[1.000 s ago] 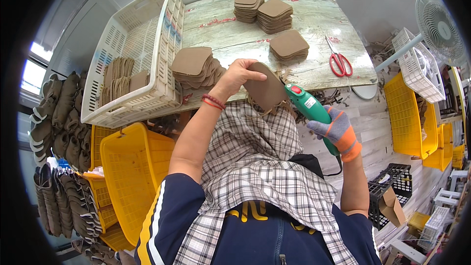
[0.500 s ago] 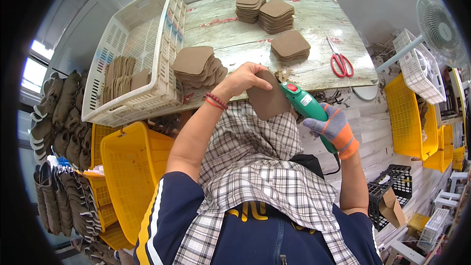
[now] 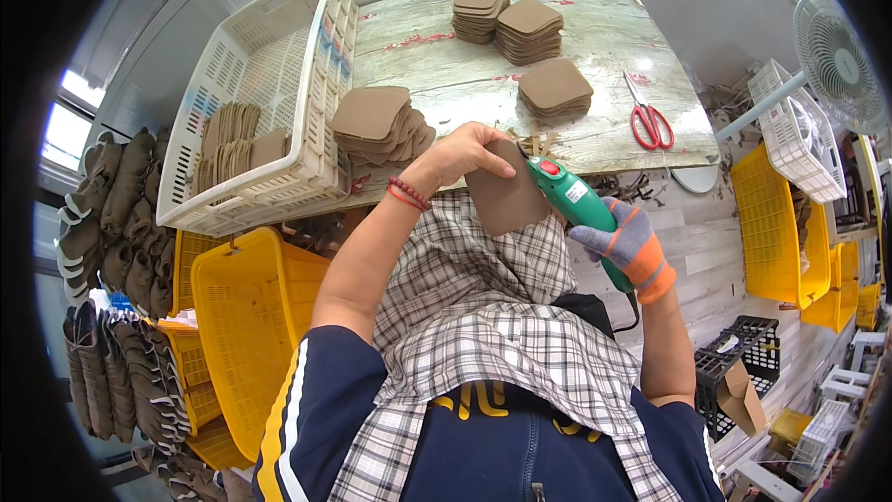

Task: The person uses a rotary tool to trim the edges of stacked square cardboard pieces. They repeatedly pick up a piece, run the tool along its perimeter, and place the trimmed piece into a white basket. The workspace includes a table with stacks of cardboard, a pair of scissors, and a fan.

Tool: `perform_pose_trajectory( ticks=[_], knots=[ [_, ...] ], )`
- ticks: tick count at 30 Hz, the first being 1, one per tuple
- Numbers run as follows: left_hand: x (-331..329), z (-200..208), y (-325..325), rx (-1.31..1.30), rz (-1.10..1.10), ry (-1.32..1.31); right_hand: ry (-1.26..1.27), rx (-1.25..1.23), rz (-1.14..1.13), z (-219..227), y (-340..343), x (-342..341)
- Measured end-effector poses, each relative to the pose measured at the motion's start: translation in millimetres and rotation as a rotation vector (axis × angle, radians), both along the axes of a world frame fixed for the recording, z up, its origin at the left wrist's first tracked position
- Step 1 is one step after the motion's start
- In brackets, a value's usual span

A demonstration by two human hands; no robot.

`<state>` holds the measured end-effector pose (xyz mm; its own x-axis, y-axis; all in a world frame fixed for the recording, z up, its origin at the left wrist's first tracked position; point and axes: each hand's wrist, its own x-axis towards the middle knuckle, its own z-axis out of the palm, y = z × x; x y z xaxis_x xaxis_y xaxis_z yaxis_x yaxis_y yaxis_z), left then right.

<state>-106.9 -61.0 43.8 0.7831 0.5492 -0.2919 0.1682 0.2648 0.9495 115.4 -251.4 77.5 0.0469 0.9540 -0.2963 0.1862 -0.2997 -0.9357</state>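
Observation:
My bare left hand (image 3: 467,156) pinches the top of a brown piece with rounded corners (image 3: 506,200) and holds it over my lap. In a grey and orange knitted glove, my right hand (image 3: 632,249) is wrapped round a green handheld power tool (image 3: 576,200) with a red button and a cord. The tool's head meets the right edge of the piece; its blade is too small to make out. Stacks of similar brown pieces stand on the table (image 3: 427,65): a leaning stack (image 3: 376,121) close to my left hand, and a neater one (image 3: 556,88) beyond the tool.
Red-handled scissors (image 3: 650,121) lie at the table's right. On its left, a white crate (image 3: 321,130) holds more brown pieces. Yellow crates (image 3: 246,307) stand at my left, others (image 3: 771,223) at the right by a fan (image 3: 836,56). A black crate (image 3: 734,353) sits on the floor.
The brown piece has tilted slightly and dropped a little against the tool. Both grips are unchanged. The whole view has shifted slightly.

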Motion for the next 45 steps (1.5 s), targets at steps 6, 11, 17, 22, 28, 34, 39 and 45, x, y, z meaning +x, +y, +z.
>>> perform_pose_trajectory(
  ticks=[6,11,17,22,28,34,39,45],
  knots=[
    [-4.5,-3.4,2.6,-0.034,0.033,-0.07,0.021,0.019,-0.037,-5.6,-4.7,-0.2],
    [-0.6,-4.8,-0.3,-0.025,-0.001,-0.052,0.037,0.019,-0.045,-4.7,-1.6,-3.9],
    [2.8,-1.5,-0.7,0.01,-0.069,0.012,0.039,0.008,-0.034,-5.7,0.3,-2.6],
    [8.8,6.0,-3.2,0.04,-0.168,0.123,0.026,0.003,-0.023,-2.5,5.8,-2.5],
    [2.1,-9.2,-6.9,-0.117,-0.016,-0.035,0.004,0.016,-0.095,-3.5,1.6,-2.2],
    [-6.3,-6.3,-6.6,-0.036,0.129,-0.06,-0.104,-0.031,-0.088,-11.3,-10.4,-3.4],
    [-2.6,-9.8,-6.4,-0.003,0.15,-0.059,-0.112,-0.025,-0.089,-10.0,-10.0,-11.5],
    [3.0,-12.9,-7.6,-0.008,0.119,-0.023,-0.101,-0.023,-0.11,-12.4,-6.8,-13.1]
  ],
)
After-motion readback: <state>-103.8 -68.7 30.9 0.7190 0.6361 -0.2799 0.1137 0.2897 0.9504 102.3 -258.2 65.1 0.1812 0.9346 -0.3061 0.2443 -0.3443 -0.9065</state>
